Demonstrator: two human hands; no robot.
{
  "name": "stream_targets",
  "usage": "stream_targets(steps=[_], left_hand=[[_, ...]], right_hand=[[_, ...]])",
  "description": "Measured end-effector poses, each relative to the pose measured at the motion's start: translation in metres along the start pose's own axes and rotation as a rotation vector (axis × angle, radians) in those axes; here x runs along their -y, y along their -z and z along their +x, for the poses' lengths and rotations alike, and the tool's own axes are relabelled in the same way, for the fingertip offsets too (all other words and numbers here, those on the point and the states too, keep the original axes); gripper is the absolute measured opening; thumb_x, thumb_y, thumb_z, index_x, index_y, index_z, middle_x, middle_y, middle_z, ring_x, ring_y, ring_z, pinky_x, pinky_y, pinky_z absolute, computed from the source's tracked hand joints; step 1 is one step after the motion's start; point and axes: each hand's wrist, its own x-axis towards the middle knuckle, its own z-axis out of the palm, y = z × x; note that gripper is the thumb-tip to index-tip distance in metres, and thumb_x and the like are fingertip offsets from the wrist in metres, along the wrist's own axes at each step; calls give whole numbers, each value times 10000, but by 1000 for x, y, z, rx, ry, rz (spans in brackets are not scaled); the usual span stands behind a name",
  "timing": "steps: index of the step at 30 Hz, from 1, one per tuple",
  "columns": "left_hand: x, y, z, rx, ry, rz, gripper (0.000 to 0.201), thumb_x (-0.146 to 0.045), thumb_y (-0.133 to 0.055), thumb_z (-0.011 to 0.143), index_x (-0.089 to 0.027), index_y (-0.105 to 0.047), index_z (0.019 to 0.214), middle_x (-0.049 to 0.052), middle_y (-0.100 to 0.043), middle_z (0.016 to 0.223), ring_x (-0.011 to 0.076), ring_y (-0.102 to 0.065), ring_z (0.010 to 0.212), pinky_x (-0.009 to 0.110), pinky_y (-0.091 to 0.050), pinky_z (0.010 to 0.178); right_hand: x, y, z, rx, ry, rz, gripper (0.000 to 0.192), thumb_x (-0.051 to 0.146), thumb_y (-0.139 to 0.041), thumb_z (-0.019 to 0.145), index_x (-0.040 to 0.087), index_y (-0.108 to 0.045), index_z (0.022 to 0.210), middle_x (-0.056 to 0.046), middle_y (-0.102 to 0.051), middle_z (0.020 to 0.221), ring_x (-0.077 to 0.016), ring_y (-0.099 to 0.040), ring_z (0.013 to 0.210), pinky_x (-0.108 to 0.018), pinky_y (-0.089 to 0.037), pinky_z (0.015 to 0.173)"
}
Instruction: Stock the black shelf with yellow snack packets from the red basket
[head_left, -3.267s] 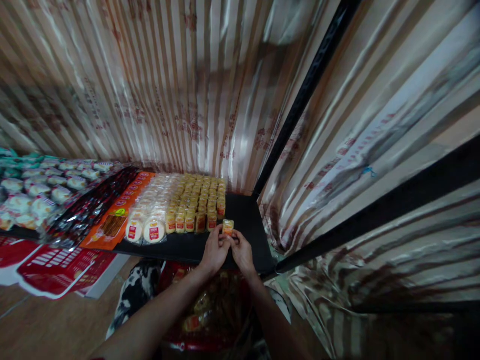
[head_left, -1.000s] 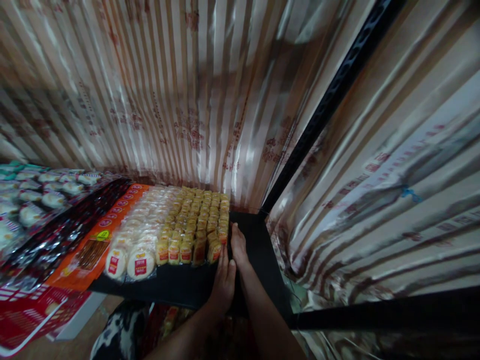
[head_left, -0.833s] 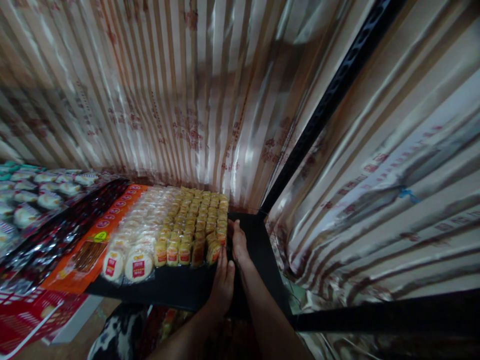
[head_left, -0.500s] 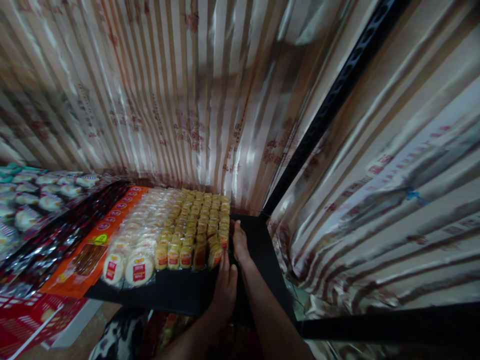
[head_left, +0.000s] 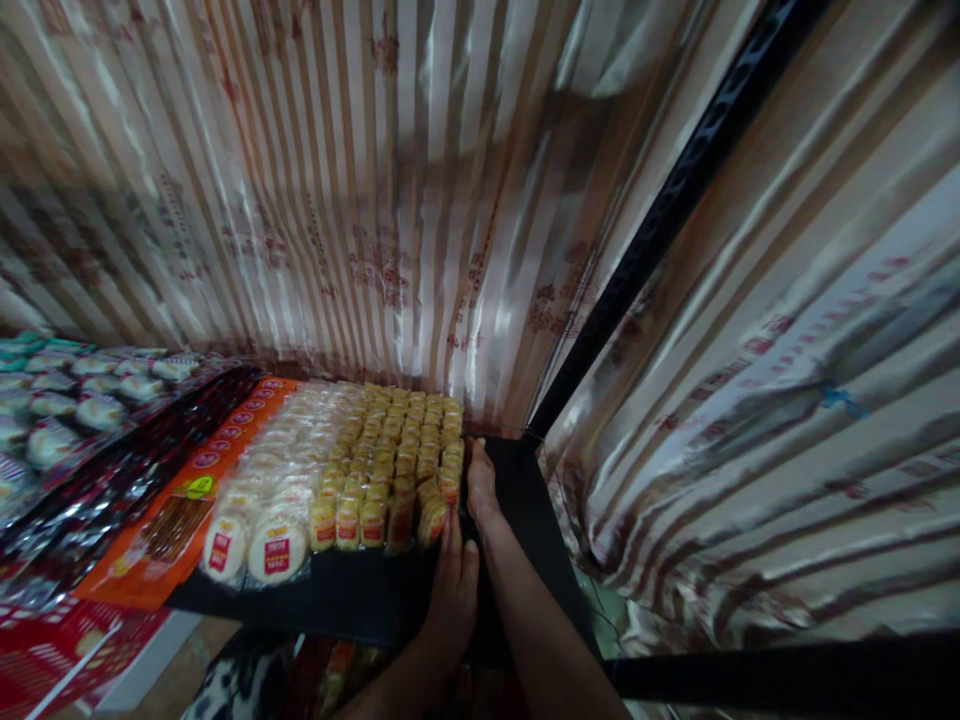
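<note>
Where the glossy striped beige-and-brown curtain (head_left: 360, 200) hangs behind and to the right, a flat black shelf board (head_left: 360, 595) runs from left to right below it, ending at a slanted black metal upright post (head_left: 675, 190) at the far right corner. Far left on the shelf lie rows of round white cakes in clear wrappers with green edging (head_left: 52, 400), then dark glossy red-and-black packets (head_left: 112, 470), then flat orange packets with a yellow-green sticker (head_left: 180, 500). Right of these sit two columns of round white cakes with red labels (head_left: 276, 545), running from near edge to far. Next right, a block of small yellow-wrapped snack packs with red labels (head_left: 397, 450) stands in tight rows, the nearest row close to the shelf's front edge. Both hands lie at the right side of this block. Left hand (head_left: 454, 585) rests flat, fingers extended, against the nearest right-hand pack, gripping nothing. Right hand (head_left: 480, 485) lies farther in, fingers straight along the block's right flank, touching the packs, also gripping nothing. Bare shelf shows right of the right hand.
</note>
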Motion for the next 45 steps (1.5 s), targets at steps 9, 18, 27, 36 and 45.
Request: stream_targets(steps=[9,18,27,36,45], left_hand=[[-4,2,-1,24,4,22,593,-335,-261,889,-54,-178,1404,68,-103,1497,116,-50,1373,265,-56,1137],[10,-2,6,-31,-67,34,587,-302,-315,864,-38,-241,1383,112,-152,1480,156,-110,1371,317,-86,1141],[22,0,13,-65,-113,-5,555,-238,-442,785,-85,-392,1316,143,-315,1426,208,-241,1341,358,-170,1129],[18,12,-10,-125,-237,112,498,-123,-386,734,-76,-487,1220,154,-496,1291,217,-419,1236,381,-299,1073],[17,22,-27,-254,-115,310,622,-51,-352,686,-36,-380,1307,166,-375,1375,210,-315,1299,350,-247,1098]], right_hand=[[9,-8,5,104,-54,154,603,639,-416,756,165,-636,1058,-51,-693,995,-204,-616,971,-294,-472,836],[4,28,-48,9,152,-70,444,491,-619,661,173,-605,970,-58,-668,929,-188,-611,872,-333,-479,819],[19,36,-88,314,330,-548,253,302,-632,655,209,-610,890,-42,-612,919,-190,-589,869,-325,-503,766],[21,31,-97,255,423,-715,176,382,-579,709,210,-578,746,-36,-595,806,-184,-582,749,-319,-495,703],[13,32,-102,252,406,-572,226,423,-565,736,200,-598,726,-48,-549,806,-173,-575,722,-275,-502,590]])
